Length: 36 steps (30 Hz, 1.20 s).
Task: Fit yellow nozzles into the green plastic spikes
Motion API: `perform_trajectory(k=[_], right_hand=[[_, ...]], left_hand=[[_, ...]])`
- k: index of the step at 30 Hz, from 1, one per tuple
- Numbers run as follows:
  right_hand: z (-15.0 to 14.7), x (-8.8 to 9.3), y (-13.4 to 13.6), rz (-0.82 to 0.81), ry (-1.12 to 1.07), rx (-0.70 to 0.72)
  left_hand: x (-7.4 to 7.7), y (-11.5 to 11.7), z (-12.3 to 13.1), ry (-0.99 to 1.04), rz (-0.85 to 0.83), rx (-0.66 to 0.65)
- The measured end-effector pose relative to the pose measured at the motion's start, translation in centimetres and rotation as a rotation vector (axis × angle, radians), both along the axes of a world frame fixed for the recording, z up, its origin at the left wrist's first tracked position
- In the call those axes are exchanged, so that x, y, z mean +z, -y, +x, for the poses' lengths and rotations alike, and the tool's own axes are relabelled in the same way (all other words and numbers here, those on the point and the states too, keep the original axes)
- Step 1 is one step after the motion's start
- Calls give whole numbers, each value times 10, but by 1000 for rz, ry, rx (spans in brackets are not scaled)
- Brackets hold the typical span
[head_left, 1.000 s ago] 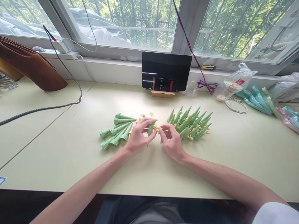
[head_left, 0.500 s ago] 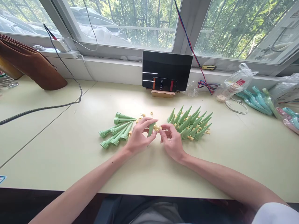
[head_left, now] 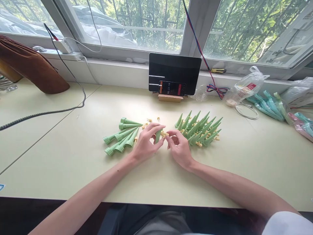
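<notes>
Between the fingers and thumb of my left hand (head_left: 148, 143) is a green plastic spike (head_left: 158, 136), partly hidden by the fingers. A small cream-yellow valve (head_left: 163, 134) sits at the spike's right side, and my right hand (head_left: 179, 147) pinches it with thumb and forefinger. Several green spikes (head_left: 129, 133) without valves lie fanned out to the left of my left hand. A few loose yellow valves (head_left: 149, 120) rest just beyond that hand. Right of my right hand is a dense group of green spikes with yellow valves (head_left: 200, 129), tips pointing away.
At the back a black tablet (head_left: 174, 70) stands behind a phone (head_left: 171, 88) on a cardboard stand (head_left: 170, 98). Plastic bags (head_left: 246, 85) and packed teal pieces (head_left: 269, 104) lie at the right. A dark braided cable (head_left: 41, 113) crosses the table's left side, near a brown bag (head_left: 36, 68).
Both hands stay in nearly the same place, holding the spike and valve together. The view has shifted very slightly.
</notes>
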State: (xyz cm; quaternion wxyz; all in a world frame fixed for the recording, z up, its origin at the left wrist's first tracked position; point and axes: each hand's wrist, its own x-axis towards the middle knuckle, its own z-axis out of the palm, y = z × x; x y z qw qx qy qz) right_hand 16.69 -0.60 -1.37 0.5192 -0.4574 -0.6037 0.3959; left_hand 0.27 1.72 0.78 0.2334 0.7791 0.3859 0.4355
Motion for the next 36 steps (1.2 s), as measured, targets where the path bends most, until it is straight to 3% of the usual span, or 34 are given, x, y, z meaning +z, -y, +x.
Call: perform_trajectory(k=[36], right_hand=[[0, 4, -1, -64, 40, 56]], left_hand=[[-3, 0, 0, -43, 77, -6]])
